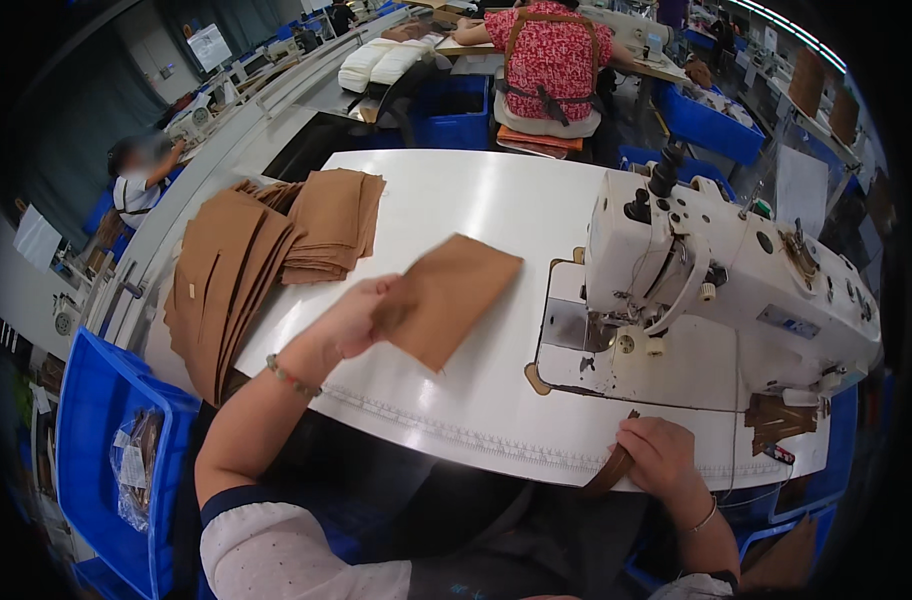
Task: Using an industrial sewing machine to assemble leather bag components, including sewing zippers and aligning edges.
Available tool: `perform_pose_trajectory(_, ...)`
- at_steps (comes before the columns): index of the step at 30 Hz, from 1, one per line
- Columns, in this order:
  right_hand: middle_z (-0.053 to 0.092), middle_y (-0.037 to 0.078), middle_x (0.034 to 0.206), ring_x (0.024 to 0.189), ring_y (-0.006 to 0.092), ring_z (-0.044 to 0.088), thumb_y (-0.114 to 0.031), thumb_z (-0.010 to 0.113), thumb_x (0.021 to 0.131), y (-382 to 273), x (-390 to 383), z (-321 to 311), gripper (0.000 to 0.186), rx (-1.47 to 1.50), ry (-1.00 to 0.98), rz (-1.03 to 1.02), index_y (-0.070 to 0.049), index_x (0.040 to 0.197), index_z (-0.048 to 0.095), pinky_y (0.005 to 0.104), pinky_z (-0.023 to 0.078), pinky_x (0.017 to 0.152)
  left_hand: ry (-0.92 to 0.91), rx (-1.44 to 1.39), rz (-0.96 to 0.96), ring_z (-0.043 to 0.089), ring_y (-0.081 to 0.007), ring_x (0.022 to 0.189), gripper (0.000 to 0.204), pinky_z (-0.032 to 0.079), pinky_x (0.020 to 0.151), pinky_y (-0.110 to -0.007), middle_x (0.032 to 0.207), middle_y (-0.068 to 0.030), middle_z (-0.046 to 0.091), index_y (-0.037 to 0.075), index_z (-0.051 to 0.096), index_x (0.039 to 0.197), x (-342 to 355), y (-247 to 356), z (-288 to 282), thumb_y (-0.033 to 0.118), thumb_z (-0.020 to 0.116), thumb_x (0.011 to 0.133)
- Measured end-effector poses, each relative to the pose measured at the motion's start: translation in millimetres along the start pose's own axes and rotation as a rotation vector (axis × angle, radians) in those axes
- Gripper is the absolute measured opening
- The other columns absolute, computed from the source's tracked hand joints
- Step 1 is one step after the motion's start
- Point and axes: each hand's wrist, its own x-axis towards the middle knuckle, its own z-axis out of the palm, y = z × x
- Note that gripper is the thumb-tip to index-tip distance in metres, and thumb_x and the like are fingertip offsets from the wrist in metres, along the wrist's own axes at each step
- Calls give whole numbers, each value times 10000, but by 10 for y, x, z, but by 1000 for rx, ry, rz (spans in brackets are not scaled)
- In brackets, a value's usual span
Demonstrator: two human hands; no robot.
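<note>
A brown fabric piece (463, 298), roughly square, is pinched at its left corner by my left hand (361, 318) above the white sewing table (396, 400). My right hand (658, 455) is closed on a narrow brown fabric strip (610, 472) at the table's front edge; part of the strip hangs below that edge. To the right stands a white sewing machine (716, 270), its needle area apart from both hands. Left of the held piece lie a stack of brown square pieces (331, 220) and a fanned pile of larger brown panels (221, 275).
A small bundle of brown strips (776, 420) lies at the table's right end, beside a small red-and-black tool (779, 454). A blue bin (116, 480) with a plastic bag stands at the left. Across the table, a person in red (556, 65) sits facing away.
</note>
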Motion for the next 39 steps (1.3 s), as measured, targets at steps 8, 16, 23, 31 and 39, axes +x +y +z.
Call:
perform_pose_trajectory(8, 683, 138, 1229, 1106, 331, 669, -77, 643, 861, 0, 280, 113, 340, -46, -273, -31, 0, 1190, 682, 444, 563, 959, -335, 488, -168, 719, -161, 768, 332, 566, 660, -320, 884, -95, 729, -15, 507, 1206, -520, -688, 1261, 87, 695, 952)
perform_pose_trajectory(16, 686, 151, 1210, 983, 314, 695, -73, 717, 803, 573, 579, 74, 206, 17, -513, 37, -10, 992, 665, 399, 578, 840, -371, 1481, 372, 712, -384, 696, 374, 565, 600, -467, 718, -181, 692, -25, 510, 1077, -109, -458, 1846, 213, 714, 874)
perform_pose_trajectory(23, 655, 154, 1235, 851, 279, 697, -93, 635, 835, 481, 492, 313, 354, -133, -328, -44, 28, 1166, 674, 409, 569, 788, -239, 1536, 450, 707, -336, 649, 272, 554, 592, -448, 677, -114, 699, 96, 665, 933, 217, -338, 1663, 364, 707, 916)
perform_pose_trajectory(31, 649, 149, 1326, 1137, 272, 653, -160, 735, 885, 476, 506, 309, 372, -108, -379, -39, 27, 1202, 682, 359, 606, 717, -23, 1482, 835, 677, -224, 874, 289, 550, 646, -351, 1204, -36, 702, 118, 692, 1045, 266, -545, 1694, 177, 780, 775)
perform_pose_trajectory(39, 699, 134, 1070, 917, 311, 664, -136, 675, 896, 491, 445, 356, 293, -110, -338, 82, -2, 1156, 695, 419, 514, 809, -57, 1626, 1001, 601, -218, 1112, 634, 497, 839, -344, 1419, -29, 620, 50, 644, 1337, 260, -690, 1698, 125, 758, 718)
